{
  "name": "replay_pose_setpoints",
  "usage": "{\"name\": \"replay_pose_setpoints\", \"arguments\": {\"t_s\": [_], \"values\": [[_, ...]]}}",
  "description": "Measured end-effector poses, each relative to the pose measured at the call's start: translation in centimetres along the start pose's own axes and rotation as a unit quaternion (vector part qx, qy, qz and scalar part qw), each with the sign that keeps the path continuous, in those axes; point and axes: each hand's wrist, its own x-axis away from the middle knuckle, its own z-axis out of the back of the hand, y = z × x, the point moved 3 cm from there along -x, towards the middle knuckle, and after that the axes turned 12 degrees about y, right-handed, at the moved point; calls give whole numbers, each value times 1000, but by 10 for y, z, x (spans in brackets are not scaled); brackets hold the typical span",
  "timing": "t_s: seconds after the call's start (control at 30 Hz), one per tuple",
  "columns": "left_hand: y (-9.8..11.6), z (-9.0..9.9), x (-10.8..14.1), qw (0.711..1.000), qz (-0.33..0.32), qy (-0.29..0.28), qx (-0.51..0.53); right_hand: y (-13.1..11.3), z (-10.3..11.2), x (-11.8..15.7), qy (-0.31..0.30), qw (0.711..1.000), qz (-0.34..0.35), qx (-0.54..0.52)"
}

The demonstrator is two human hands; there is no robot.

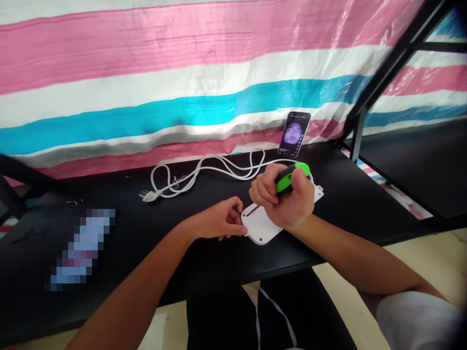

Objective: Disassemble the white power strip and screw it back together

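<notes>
My right hand (pixel 286 201) is wrapped round the green and black handle of a screwdriver (pixel 288 181), its thumb near the green end. The hand is over a white power strip (pixel 266 228), which lies on the black table with small dark holes near its edges. A thin dark line on the strip, left of my fist, may be the screwdriver's shaft or a slot. My left hand (pixel 228 218) has its fingers curled at the strip's left end, thumb and fingertips touching its edge. My right hand hides the middle of the strip.
A white cord with a plug (pixel 150 195) lies in loops behind my hands. A phone (pixel 294 135) leans upright at the back against a striped plastic sheet (pixel 182 112). A blurred-out object (pixel 83 245) lies on the table (pixel 146 253) at left. A black metal frame (pixel 359 116) stands at right.
</notes>
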Motion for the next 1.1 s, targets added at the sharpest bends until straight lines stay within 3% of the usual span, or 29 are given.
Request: {"name": "replay_pose_setpoints", "arguments": {"t_s": [0.2,0.43,0.6,0.7,0.93,1.1], "values": [[1,-1,1,1000,-7,-2,3,10,-2,-1,-13,1000,3,-22],[-4,-2,-2,1000,-18,2,3,25,-5,-1,-70,997,-27,4],[-3,0,-4,999,-32,3,38,22,-13,-3,-83,994,13,66],[-4,4,-4,998,-40,3,51,17,-19,-4,-76,993,35,80],[-6,10,-2,999,-34,0,31,19,-28,-1,-38,999,-4,38],[-8,9,-3,998,-47,-8,28,21,-26,-6,-104,994,-27,32]]}}
